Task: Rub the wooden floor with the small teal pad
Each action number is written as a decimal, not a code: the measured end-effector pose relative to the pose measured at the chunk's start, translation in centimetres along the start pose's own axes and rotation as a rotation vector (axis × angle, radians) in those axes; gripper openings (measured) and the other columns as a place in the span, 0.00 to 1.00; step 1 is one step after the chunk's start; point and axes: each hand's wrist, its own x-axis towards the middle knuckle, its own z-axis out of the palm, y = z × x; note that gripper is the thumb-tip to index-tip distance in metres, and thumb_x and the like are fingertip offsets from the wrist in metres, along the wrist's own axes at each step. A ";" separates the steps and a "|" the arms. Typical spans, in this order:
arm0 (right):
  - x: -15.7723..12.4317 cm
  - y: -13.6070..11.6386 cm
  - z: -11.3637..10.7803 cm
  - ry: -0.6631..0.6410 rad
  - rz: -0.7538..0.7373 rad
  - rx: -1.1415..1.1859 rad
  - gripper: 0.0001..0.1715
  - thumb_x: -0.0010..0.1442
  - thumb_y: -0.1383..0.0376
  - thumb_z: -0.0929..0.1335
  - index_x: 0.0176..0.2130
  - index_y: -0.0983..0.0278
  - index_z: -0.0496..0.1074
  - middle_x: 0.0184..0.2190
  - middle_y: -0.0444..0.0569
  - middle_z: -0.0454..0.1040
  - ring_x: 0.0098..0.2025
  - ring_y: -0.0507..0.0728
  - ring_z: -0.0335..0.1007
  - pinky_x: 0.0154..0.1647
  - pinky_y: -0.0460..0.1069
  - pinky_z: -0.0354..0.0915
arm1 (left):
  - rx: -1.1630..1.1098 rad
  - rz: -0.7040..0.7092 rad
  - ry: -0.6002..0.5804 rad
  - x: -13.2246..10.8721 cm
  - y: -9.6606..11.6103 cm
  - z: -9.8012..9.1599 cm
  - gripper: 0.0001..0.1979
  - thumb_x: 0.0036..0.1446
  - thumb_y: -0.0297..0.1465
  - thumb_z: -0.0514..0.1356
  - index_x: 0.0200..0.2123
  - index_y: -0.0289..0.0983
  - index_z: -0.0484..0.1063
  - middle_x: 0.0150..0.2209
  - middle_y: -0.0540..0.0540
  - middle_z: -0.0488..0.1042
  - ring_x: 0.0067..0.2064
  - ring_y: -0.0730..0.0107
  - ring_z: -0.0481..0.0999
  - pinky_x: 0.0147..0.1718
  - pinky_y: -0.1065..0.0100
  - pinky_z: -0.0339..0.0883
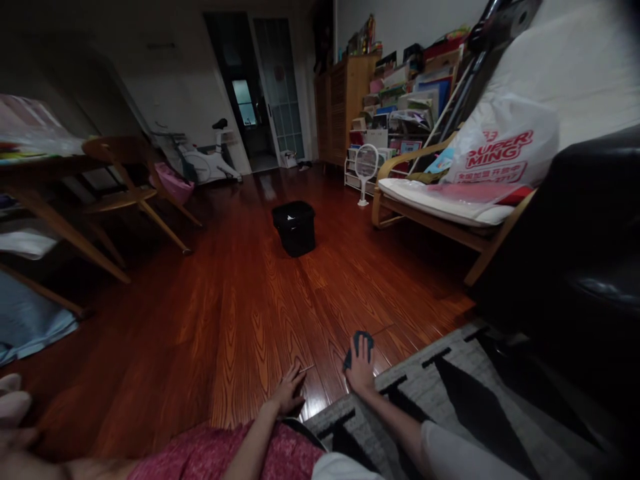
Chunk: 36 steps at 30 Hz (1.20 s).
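From where I sit, watching through the head camera, I take the black bin (295,230) as my landmark; it stands upright on the reddish wood floor (240,293). On the near side of the bin and off to its right, my right hand (361,365) lies over a dark cloth-like piece (370,341), fingers spread across its top; I cannot tell whether they grip it or only press down. That piece rests on the floor, well apart from the bin and just beside the edge of the patterned rug (425,390).

My left hand (289,388) is low, almost straight on the near side of the bin, fingers reaching forward close to the boards. A thin pale line shows by the fingertips, but I cannot tell whether it is a held stick or a mark on the floor, so I cannot read that grip.

To the right of the bin is a cushioned armchair (440,200) bearing a printed plastic bag (505,150), with a white racket (367,163) upright between the two. Left of the bin stands a wooden chair (125,193).
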 end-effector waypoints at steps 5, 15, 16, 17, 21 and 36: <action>-3.2 -6.3 1.3 -0.228 -0.426 0.092 0.51 0.57 0.60 0.67 0.73 0.60 0.45 0.75 0.53 0.37 0.76 0.64 0.29 0.73 0.63 0.32 | 0.014 -0.009 0.010 -0.2 0.1 0.1 0.44 0.56 0.39 0.61 0.72 0.41 0.47 0.75 0.40 0.33 0.74 0.50 0.32 0.70 0.46 0.38; 10.1 5.6 -5.2 -0.067 0.043 -0.031 0.35 0.66 0.60 0.58 0.69 0.66 0.57 0.73 0.60 0.49 0.74 0.63 0.41 0.71 0.62 0.40 | 0.002 0.004 0.015 -0.1 0.0 0.1 0.44 0.56 0.42 0.62 0.72 0.44 0.48 0.75 0.44 0.34 0.74 0.53 0.34 0.70 0.47 0.39; 10.4 7.1 -5.5 -0.042 0.114 -0.043 0.36 0.66 0.60 0.58 0.70 0.67 0.56 0.73 0.61 0.49 0.74 0.63 0.41 0.71 0.62 0.40 | -0.002 0.008 0.015 0.0 0.0 0.2 0.44 0.56 0.42 0.62 0.72 0.45 0.48 0.75 0.44 0.34 0.74 0.52 0.34 0.70 0.47 0.39; 10.2 8.2 -5.6 -0.019 0.175 -0.047 0.36 0.66 0.60 0.57 0.70 0.68 0.55 0.73 0.62 0.48 0.74 0.64 0.40 0.71 0.63 0.40 | -0.005 0.011 0.014 0.0 -0.1 0.2 0.44 0.56 0.43 0.62 0.72 0.46 0.47 0.75 0.45 0.34 0.74 0.52 0.34 0.70 0.46 0.39; 6.5 8.0 -4.1 0.054 0.299 -0.038 0.42 0.63 0.60 0.59 0.72 0.71 0.49 0.74 0.66 0.42 0.75 0.67 0.34 0.71 0.67 0.37 | -0.002 -0.005 0.010 0.1 0.1 0.1 0.44 0.56 0.44 0.61 0.72 0.46 0.47 0.75 0.45 0.33 0.74 0.52 0.33 0.69 0.44 0.39; 4.2 -4.2 -1.9 -0.209 -0.451 0.114 0.35 0.66 0.59 0.60 0.70 0.58 0.56 0.74 0.53 0.49 0.75 0.59 0.39 0.72 0.61 0.40 | -0.003 0.014 0.037 0.2 -0.3 0.7 0.44 0.55 0.40 0.61 0.72 0.45 0.48 0.75 0.44 0.34 0.74 0.52 0.34 0.69 0.44 0.39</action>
